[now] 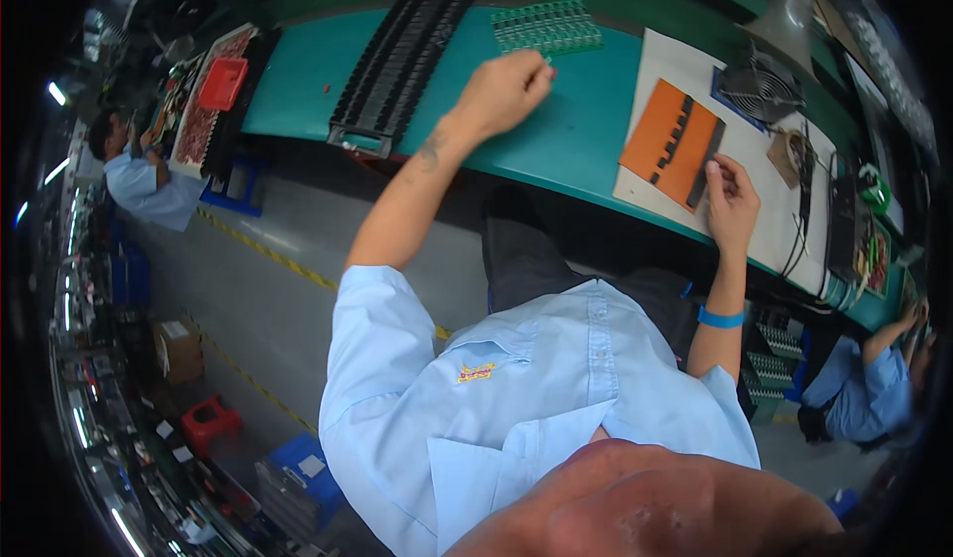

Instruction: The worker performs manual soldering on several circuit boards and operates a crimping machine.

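My left hand (506, 92) is closed in a pinch over the green bench mat. Its fingertips are close to the near edge of a green circuit board panel (548, 27) with rows of small parts. Whatever is between those fingers is too small to make out. My right hand (732, 200), fingers curled together, is at the right edge of a long black strip (705, 165). That strip lies along an orange board (670, 140), beside a broken row of small black pieces (674, 137). Anything in the right fingertips is hidden.
A long black slotted rack (407, 56) lies across the bench at left. A red bin (222, 83) sits on a tray of parts farther left. A white sheet (645, 70) lies under the orange board, near a black fan (759, 90). Co-workers sit at both sides.
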The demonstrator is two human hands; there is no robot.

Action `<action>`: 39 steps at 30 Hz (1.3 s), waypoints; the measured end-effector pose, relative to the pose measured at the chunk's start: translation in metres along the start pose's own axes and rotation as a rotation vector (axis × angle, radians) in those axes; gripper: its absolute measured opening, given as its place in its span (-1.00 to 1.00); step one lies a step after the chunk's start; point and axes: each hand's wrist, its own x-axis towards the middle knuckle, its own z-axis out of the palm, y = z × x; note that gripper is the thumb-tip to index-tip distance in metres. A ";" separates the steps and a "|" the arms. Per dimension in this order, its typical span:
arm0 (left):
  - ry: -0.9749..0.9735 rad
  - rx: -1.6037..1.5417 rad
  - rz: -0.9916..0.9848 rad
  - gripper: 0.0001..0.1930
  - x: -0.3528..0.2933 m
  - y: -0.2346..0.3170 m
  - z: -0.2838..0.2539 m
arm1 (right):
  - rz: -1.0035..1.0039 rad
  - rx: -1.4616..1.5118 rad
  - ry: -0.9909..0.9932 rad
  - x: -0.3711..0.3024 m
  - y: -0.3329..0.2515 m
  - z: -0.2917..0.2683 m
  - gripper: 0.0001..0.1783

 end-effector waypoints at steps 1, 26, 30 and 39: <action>-0.067 0.057 -0.023 -0.84 -0.003 0.008 0.013 | 0.001 0.017 -0.006 0.000 0.001 -0.001 -0.74; 0.211 0.868 -0.661 -0.64 -0.135 -0.231 -0.234 | -0.428 -0.118 -0.090 0.002 -0.051 0.013 -0.79; -0.028 0.751 -0.449 -0.77 -0.122 -0.236 -0.208 | -0.587 -0.385 -0.385 0.024 -0.077 0.050 -0.74; 0.440 0.315 -0.329 -0.84 -0.061 -0.098 -0.163 | -0.554 -0.551 -0.547 0.074 -0.064 0.112 -0.75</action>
